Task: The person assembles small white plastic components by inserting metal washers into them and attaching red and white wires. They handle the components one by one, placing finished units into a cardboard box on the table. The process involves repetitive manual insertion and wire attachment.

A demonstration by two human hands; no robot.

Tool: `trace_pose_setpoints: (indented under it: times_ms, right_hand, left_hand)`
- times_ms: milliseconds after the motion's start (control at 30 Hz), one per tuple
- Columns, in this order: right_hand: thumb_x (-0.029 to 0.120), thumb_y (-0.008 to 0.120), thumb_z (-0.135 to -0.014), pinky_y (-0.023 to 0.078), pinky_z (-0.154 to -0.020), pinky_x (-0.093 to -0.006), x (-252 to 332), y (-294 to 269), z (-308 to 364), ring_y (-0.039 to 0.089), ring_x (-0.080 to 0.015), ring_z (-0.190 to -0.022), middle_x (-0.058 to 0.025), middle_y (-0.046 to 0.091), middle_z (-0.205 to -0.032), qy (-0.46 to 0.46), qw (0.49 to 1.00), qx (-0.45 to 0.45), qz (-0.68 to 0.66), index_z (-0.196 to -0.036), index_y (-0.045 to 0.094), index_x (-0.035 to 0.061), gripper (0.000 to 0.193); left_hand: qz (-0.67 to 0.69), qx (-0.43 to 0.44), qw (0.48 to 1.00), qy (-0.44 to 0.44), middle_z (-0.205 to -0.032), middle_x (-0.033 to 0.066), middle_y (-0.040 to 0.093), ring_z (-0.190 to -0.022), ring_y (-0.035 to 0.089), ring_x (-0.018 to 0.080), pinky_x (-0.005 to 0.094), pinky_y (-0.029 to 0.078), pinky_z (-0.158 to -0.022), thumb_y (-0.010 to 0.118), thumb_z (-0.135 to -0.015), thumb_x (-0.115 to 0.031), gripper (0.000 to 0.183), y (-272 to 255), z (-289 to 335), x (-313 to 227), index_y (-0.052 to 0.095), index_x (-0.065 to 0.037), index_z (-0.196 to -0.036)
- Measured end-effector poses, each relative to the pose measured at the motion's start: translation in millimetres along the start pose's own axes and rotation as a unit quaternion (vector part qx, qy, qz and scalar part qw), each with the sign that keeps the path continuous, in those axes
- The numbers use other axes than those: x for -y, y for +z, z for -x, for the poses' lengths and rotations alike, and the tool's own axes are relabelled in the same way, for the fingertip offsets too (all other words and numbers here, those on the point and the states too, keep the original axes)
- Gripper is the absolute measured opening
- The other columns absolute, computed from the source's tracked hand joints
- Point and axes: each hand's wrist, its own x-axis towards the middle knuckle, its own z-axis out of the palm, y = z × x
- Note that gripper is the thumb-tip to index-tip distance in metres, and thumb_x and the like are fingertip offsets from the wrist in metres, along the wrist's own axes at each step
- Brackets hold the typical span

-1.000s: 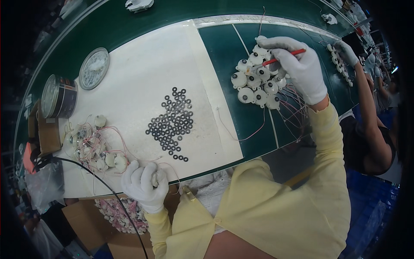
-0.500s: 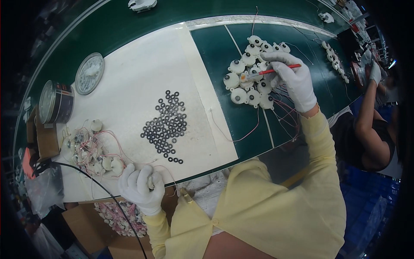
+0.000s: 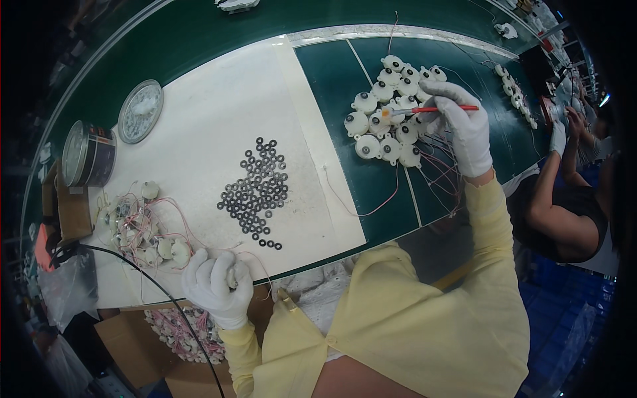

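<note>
My right hand [image 3: 462,124], in a white glove, holds a thin red brush [image 3: 434,109] whose tip rests on a cluster of round white motors [image 3: 389,119] with wires, lying on the green belt [image 3: 332,86]. At the near edge of the white mat [image 3: 199,146], my left hand [image 3: 213,282], also gloved, is closed around one small white motor [image 3: 231,275] with thin red wires. A patch of several small black rings [image 3: 257,194] lies in the middle of the mat between my hands.
A heap of wired motors [image 3: 136,225] sits left of my left hand. An open round tin [image 3: 88,154] and its lid [image 3: 141,120] stand at the mat's far left. A black cable [image 3: 133,265] crosses the near edge. A co-worker's gloved hand [image 3: 557,136] works at the right.
The motor cluster on the belt and my right hand with the brush have drifted right in view. My left hand stays at the mat's near edge.
</note>
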Motion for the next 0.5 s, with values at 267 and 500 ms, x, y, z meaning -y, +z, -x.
trace_pose_setpoints:
  times_ms: [267, 500]
  right_hand:
    - [0.008, 0.057, -0.104, 0.053, -0.066, -0.0195, 21.2, 42.8, -14.3, 0.070, -0.0064, -0.080, -0.0064, 0.076, -0.109, -0.002, 0.994, 0.092, 0.057, -0.125, 0.075, 0.0020, 0.029]
    - [0.009, 0.058, -0.103, 0.052, -0.069, -0.0207, 20.4, 52.6, -31.0, 0.070, -0.0061, -0.084, -0.0038, 0.075, -0.101, -0.020, 0.987, 0.115, 0.114, -0.125, 0.074, 0.0028, 0.028]
  left_hand:
    - [-0.009, -0.003, 1.000, 0.006, -0.100, 0.0014, 0.061, -0.106, 0.063, 0.0306, 0.0462, 0.049, -0.088, 0.077, -0.075, -0.013, 0.038, 1.2, -1.1, 1.5, 0.066, -0.019, -0.111]
    - [-0.007, 0.003, 1.000, 0.003, -0.100, 0.0010, 0.061, -0.107, 0.063, 0.0303, 0.0458, 0.049, -0.088, 0.077, -0.077, -0.017, 0.034, 0.7, 0.2, 2.3, 0.067, -0.020, -0.110]
